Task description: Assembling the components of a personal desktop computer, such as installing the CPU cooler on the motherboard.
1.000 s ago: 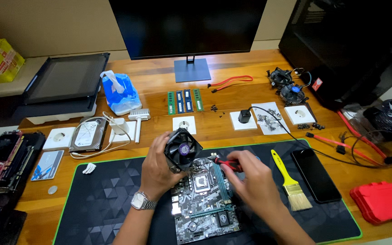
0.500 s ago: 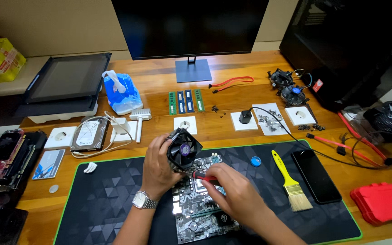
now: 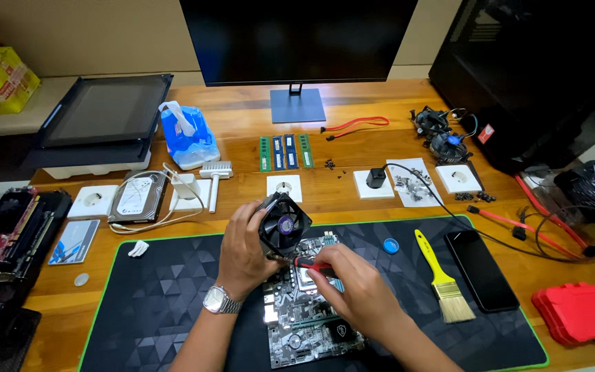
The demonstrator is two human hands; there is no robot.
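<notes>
Figure: a person seated at a wooden worktop (image 3: 352,200), seen from above, at work on a computer board. A dark monitor (image 3: 297,38) stood at the back edge, and a black computer case (image 3: 531,76) filled the right corner. A black mat with a green border (image 3: 166,289) covered the near half of the worktop and carried the motherboard (image 3: 297,320), lying flat near its middle.

The left hand (image 3: 242,255) gripped a black cooler fan (image 3: 284,224), its fingers wrapped round the housing, holding it tilted just above the board's upper end. The right hand (image 3: 352,286) had its fingers closed on a red-handled screwdriver (image 3: 311,264), the tip pointing toward the fan's base (the tip itself was too small to make out).

Judged step: freeing or fastening the cooler at its socket; a further move would call for a steady fan and a tip square on its screw.

Containers: a blue-and-white wipes pack (image 3: 187,138) with one sheet pulled up; a closed red case (image 3: 580,310) at the right, contents hidden. Loose parts lay nearby: a yellow brush (image 3: 439,275), a dark phone (image 3: 480,269), four memory sticks (image 3: 285,151).
</notes>
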